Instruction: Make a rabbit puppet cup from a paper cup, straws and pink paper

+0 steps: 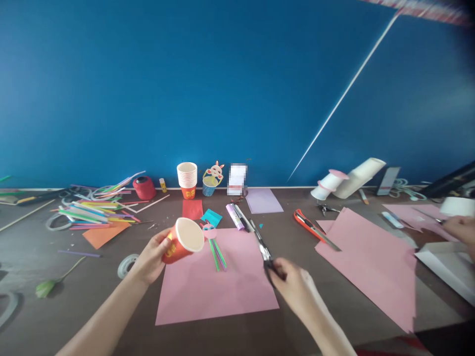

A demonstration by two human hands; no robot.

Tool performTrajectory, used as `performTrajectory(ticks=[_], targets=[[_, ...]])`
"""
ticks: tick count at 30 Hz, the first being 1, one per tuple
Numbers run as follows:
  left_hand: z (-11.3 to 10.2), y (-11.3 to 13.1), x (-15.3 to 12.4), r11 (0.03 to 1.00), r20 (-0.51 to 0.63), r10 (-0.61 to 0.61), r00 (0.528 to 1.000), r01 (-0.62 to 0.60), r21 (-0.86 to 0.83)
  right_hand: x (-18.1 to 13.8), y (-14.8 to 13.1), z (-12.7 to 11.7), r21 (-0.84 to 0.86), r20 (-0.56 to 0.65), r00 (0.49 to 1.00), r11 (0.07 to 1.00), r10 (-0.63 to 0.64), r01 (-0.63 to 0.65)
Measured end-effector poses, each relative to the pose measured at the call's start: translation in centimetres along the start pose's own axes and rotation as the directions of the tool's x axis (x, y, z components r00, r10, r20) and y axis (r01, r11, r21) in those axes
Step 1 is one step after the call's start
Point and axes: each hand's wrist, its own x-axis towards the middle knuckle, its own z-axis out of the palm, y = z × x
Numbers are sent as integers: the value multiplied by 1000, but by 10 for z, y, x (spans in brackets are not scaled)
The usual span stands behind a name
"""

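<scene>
My left hand [151,258] is wrapped round a red paper cup [178,248], tilted so its white mouth faces right and up. My right hand [293,281] is closed on the black handles of a pair of scissors [265,249], whose blades point away over the right edge of a pink paper sheet [218,296]. On that sheet, between the hands, lie a pink paper animal head [209,230] and several green and purple straws [218,254]. A purple glue stick [235,217] and a dark pen [243,216] lie just beyond the scissors.
A stack of paper cups [187,179] and a decorated blue cup [210,187] stand by the blue wall. Straws [89,212] are heaped at left. An orange utility knife [309,226] lies near more pink paper [371,267]. Another person's hand [460,230] is at far right.
</scene>
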Motion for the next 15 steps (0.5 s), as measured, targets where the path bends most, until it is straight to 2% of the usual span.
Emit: performTrajectory(ticks=[1,3,7,11,15], targets=[[-2,-2,1,998,-11,24,1000,-25,-60,11,7,-2,-126,-72,997,992,20,-29],[-6,-6,4,990,6,41,999,-40,-136,33,18,-4,-331,-113,990,937,80,-114],[-7,-14,12,962,17,-4,1000,8,-274,71,28,-6,-541,-75,981,819,178,-190],[1,-19,22,911,-11,-22,1000,15,-411,96,25,-9,-579,-47,979,793,198,-188],[10,-22,30,890,-27,-15,1000,1,-457,109,17,-16,-589,-8,982,792,190,-158]])
